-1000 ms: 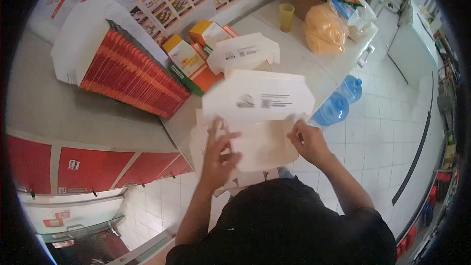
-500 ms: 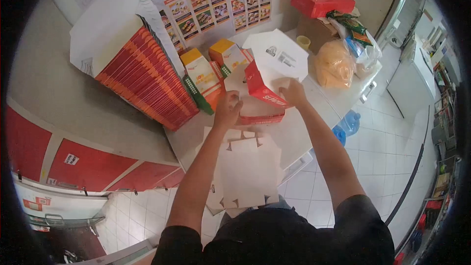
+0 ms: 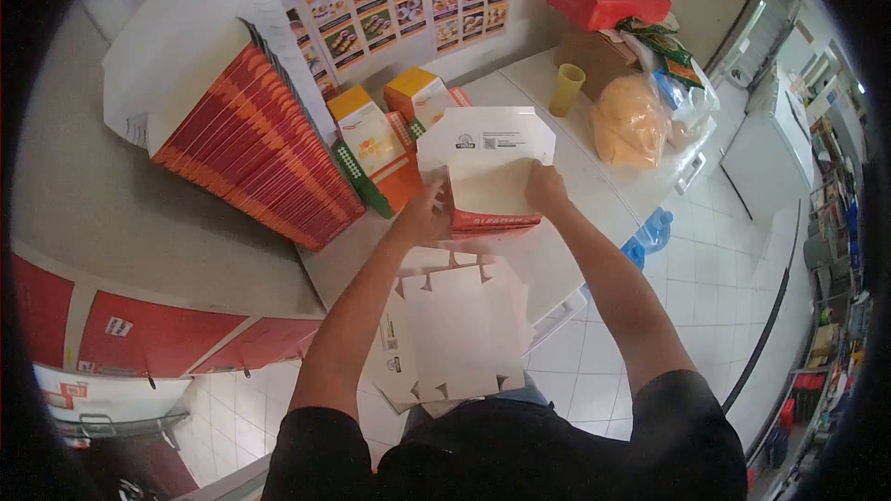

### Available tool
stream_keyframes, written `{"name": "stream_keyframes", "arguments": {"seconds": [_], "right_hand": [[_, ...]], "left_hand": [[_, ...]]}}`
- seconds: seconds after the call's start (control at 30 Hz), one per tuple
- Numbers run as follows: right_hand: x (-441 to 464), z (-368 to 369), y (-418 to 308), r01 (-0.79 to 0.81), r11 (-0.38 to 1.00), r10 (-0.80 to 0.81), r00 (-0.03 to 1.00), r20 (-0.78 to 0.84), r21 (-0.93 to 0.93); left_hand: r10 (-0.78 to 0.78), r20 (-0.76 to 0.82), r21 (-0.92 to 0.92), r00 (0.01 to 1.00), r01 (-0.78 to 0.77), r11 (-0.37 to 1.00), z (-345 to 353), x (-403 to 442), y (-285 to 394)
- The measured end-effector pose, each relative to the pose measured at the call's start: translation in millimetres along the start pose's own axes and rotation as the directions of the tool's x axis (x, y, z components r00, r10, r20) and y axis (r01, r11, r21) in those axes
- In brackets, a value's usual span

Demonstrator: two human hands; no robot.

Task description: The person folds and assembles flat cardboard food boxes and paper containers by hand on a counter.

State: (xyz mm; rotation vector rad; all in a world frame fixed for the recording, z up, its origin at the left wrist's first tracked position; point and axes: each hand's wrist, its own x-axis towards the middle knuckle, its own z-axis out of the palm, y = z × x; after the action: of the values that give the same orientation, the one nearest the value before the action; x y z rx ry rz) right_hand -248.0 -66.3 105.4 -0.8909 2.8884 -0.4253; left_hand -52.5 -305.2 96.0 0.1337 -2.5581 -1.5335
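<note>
An open red and white carton box (image 3: 492, 187) stands on the white table, its lid raised toward the wall and printed with a small logo. My right hand (image 3: 546, 190) is closed on the box's right side. At the left side of the box is my left hand (image 3: 423, 213), its fingers bent against the wall and partly hidden. Flat, unfolded cartons (image 3: 457, 329) lie in a pile between my forearms, white side up.
A tall nested stack of red boxes (image 3: 255, 144) leans at the left. Beside it are yellow and orange cartons (image 3: 371, 139). Further back right stand a yellow cup (image 3: 567, 90), a plastic bag with orange contents (image 3: 629, 121) and a red box (image 3: 608, 0).
The opened carton has moved forward from near my body onto the table, on top of another box. Its lid now stands straight, and my hands are at its sides.
</note>
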Motion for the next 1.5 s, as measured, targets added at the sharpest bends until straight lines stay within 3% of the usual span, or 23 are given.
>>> {"name": "stream_keyframes", "arguments": {"seconds": [0.07,0.17,0.27,0.37,0.43,0.5,0.53,0.6,0.67,0.7,0.8,0.9,0.97,1.0,1.07,1.1,1.13,1.2,1.23,1.3,1.33,1.43,1.5], "right_hand": [[-4.2,-1.8,-8.5,-0.086,0.996,0.086,0.996,-0.009,0.029],[-7.3,-0.8,-11.0,-0.051,0.998,0.052,0.997,-0.057,0.03],[-9.2,-0.1,-19.6,-0.108,0.993,0.111,0.992,-0.065,0.037],[-15.8,16.4,-11.7,-0.162,0.98,0.173,0.98,-0.096,0.118],[-26.8,-12.4,-20.2,-0.147,0.98,0.155,0.987,-0.051,0.135],[-45.7,-42.0,-28.8,-0.127,0.986,0.133,0.99,-0.046,0.11],[-55.0,-55.1,-26.3,-0.125,0.99,0.13,0.989,-0.074,0.067],[-64.4,-23.6,6.7,-0.129,0.943,0.192,0.964,-0.186,0.306],[-106.5,-31.8,17.6,-0.026,0.893,0.169,0.945,-0.281,0.448],[-141.4,-51.6,17.3,0.0,0.872,0.128,0.965,-0.228,0.489],[-239.2,-80.2,4.8,0.066,0.784,0.146,0.947,-0.287,0.617],[-331.5,-103.5,-28.6,-0.037,0.628,0.27,0.947,-0.173,0.777],[-382.3,-81.6,-51.1,0.053,0.703,0.276,0.899,-0.341,0.709],[-410.5,-83.8,-71.1,0.073,0.753,0.266,0.875,-0.403,0.654],[-457.4,-79.8,-114.7,0.066,0.699,0.291,0.883,-0.369,0.712],[-476.7,-73.5,-137.6,0.137,0.72,0.244,0.868,-0.433,0.681],[-488.7,-73.3,-159.5,0.309,0.76,0.121,0.797,-0.592,0.571],[-504.8,-88.2,-198.7,0.516,0.741,-0.122,0.733,-0.67,0.429],[-508.9,-94.4,-215.7,0.584,0.71,-0.174,0.686,-0.706,0.393],[-515.4,-91.8,-234.6,0.505,0.828,-0.167,0.635,-0.754,0.242],[-521.0,-90.8,-233.7,0.476,0.855,-0.151,0.611,-0.777,0.208],[-545.1,-99.2,-226.5,0.372,0.913,-0.051,0.509,-0.86,0.166],[-569.9,-121.3,-234.4,0.29,0.934,0.093,0.366,-0.926,0.208]], "left_hand": [[-0.024,-0.079,-0.176,0.997,0.01,0.984,7.9,-25.3,42.5],[0.268,-0.009,0.238,0.963,-0.259,0.936,19.9,-32.1,-7.7],[0.139,0.001,0.251,0.99,-0.135,0.958,26.2,-35.1,-11.0],[0.425,-0.284,0.35,0.86,-0.32,0.881,38.7,-45.4,30.6],[0.314,-0.351,0.412,0.882,-0.156,0.898,67.3,-92.1,33.1],[0.214,-0.021,0.434,0.977,-0.183,0.882,99.5,-168.1,31.0],[0.043,0.281,0.609,0.959,-0.213,0.764,100.2,-204.2,67.9],[-0.268,0.494,0.652,0.827,-0.149,0.743,107.5,-254.9,106.9],[-0.17,0.498,0.622,0.85,-0.214,0.753,114.5,-296.0,66.8],[-0.088,0.488,0.608,0.868,-0.266,0.748,113.7,-296.3,54.2],[0.054,0.613,0.435,0.788,-0.394,0.81,93.4,-274.4,51.7],[0.152,0.676,0.303,0.721,-0.46,0.834,81.1,-249.7,18.1],[0.178,0.728,0.239,0.662,-0.489,0.839,81.8,-230.8,-7.4],[0.041,0.607,0.315,0.794,-0.287,0.905,66.1,-240.1,57.0],[0.007,0.379,0.155,0.925,-0.071,0.985,50.1,-246.9,109.0],[-0.042,0.261,0.045,0.964,0.031,0.998,47.3,-250.6,117.3],[-0.014,0.293,-0.067,0.956,0.035,0.997,42.0,-248.0,115.4],[0.052,0.349,-0.285,0.936,0.053,0.957,32.2,-240.4,113.1],[-0.011,0.262,-0.415,0.965,0.123,0.902,36.9,-256.0,149.6],[-0.173,0.128,-0.658,0.977,0.214,0.722,51.7,-303.9,250.8],[-0.085,0.246,-0.637,0.966,0.227,0.737,51.2,-293.5,229.6],[0.093,0.458,-0.774,0.884,0.345,0.531,60.3,-318.3,292.6],[0.236,0.43,-0.764,0.871,0.212,0.61,73.9,-331.2,288.1]]}}
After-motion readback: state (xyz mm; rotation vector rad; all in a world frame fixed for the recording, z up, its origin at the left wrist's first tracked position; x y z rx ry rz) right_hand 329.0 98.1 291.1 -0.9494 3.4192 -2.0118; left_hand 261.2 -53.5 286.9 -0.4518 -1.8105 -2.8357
